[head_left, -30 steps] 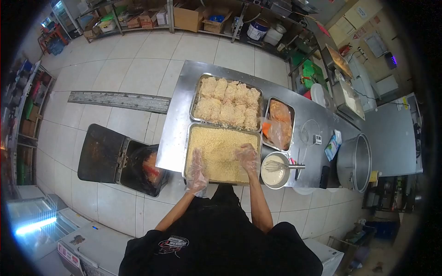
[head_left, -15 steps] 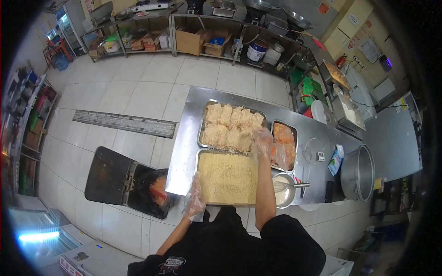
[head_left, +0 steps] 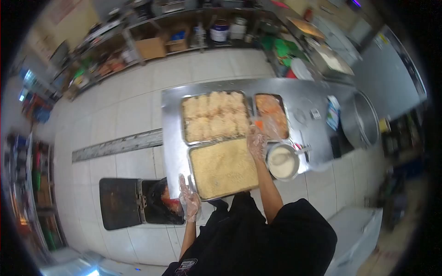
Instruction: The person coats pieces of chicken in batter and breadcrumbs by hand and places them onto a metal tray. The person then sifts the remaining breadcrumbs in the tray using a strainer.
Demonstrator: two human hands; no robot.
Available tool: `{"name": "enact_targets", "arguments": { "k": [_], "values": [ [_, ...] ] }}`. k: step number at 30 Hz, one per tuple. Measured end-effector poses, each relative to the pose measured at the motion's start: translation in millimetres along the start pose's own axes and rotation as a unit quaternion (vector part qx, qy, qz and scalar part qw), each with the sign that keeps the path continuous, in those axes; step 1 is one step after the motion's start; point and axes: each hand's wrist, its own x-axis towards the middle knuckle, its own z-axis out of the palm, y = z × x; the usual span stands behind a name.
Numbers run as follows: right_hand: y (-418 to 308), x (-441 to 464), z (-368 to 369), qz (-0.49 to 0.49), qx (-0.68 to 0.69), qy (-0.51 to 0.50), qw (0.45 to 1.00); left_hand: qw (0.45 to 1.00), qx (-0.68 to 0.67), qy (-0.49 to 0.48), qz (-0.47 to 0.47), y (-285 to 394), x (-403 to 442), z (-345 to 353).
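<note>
My left hand (head_left: 189, 201), in a clear plastic glove, is at the left edge of the crumb tray (head_left: 192, 177), fingers stretched out and holding nothing I can see. My right hand (head_left: 257, 142), gloved too, is blurred at the crumb tray's upper right corner. Its fingertips point toward a smaller tray (head_left: 286, 120) of orange-coated meat pieces (head_left: 269, 105); whether they hold anything is unclear. Beyond the crumbs lies a metal tray (head_left: 185, 131) filled with rows of breaded pieces (head_left: 215, 115). A bowl of pale batter (head_left: 282, 162) with a whisk (head_left: 302, 150) stands right of my right forearm.
On the steel table's (head_left: 172, 106) right side are a small white device (head_left: 315, 113), a blue-and-white packet (head_left: 332, 112) and a large metal pot (head_left: 360, 119). An open-lidded bin (head_left: 120, 204) stands on the floor at left. Loaded shelves (head_left: 133, 48) line the far wall.
The view has turned, shifting the scene. My right hand has drawn back from over the breaded pieces to the crumb tray's corner. My left hand stays near the crumb tray's left edge.
</note>
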Motion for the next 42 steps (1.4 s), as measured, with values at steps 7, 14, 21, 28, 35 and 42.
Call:
{"name": "enact_targets", "arguments": {
  "k": [7,14,21,28,35,42],
  "values": [
    [154,11,-61,0.086,0.371,-0.075,0.922,0.990,0.009,-0.130,0.046,1,9,44],
    [131,46,25,-0.078,0.418,-0.325,0.845,0.996,-0.030,-0.062,0.048,45,-2,94],
    [118,89,-47,0.008,0.335,-0.351,0.874,0.994,-0.101,-0.005,-0.041,63,-33,170],
    [146,78,13,-0.059,0.306,-0.391,0.866,0.993,-0.117,0.004,-0.026,89,-36,258],
    [198,103,-48,-0.127,0.362,-0.255,0.888,0.967,-0.236,-0.094,-0.019,119,14,343],
    [230,99,-9,-0.154,0.513,-0.238,0.810,0.756,-0.551,-0.214,-0.280,144,131,425]
  ]
}}
